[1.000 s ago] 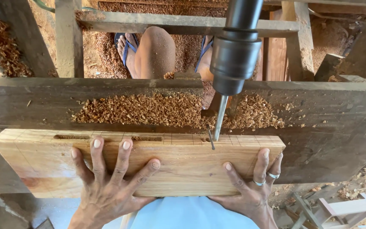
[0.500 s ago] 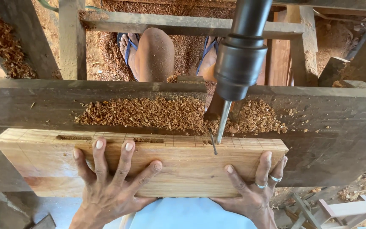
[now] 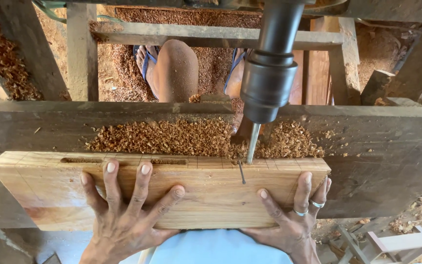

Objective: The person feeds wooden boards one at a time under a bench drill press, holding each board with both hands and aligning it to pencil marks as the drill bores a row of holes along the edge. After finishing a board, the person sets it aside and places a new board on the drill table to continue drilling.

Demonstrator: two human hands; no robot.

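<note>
A pale wooden plank (image 3: 206, 195) lies on a dark, worn machine table (image 3: 382, 156). My left hand (image 3: 125, 210) presses flat on its left half with fingers spread. On the plank's right end rests my right hand (image 3: 294, 220), which wears two rings. A dark drill chuck (image 3: 268, 85) hangs above, and its thin bit (image 3: 252, 143) meets the plank's far edge. Slots (image 3: 81, 160) are cut along that pencil-marked edge to the left.
Wood shavings (image 3: 172, 137) are heaped on the table behind the plank. Beyond the table, another person's legs and feet in blue sandals (image 3: 169, 68) stand among shavings on the floor. Timber beams (image 3: 81, 49) frame the area; scrap wood (image 3: 396, 242) lies lower right.
The plank and both hands have shifted slightly; the bit's tip now sits at the plank's far edge. Otherwise the scene is the same.
</note>
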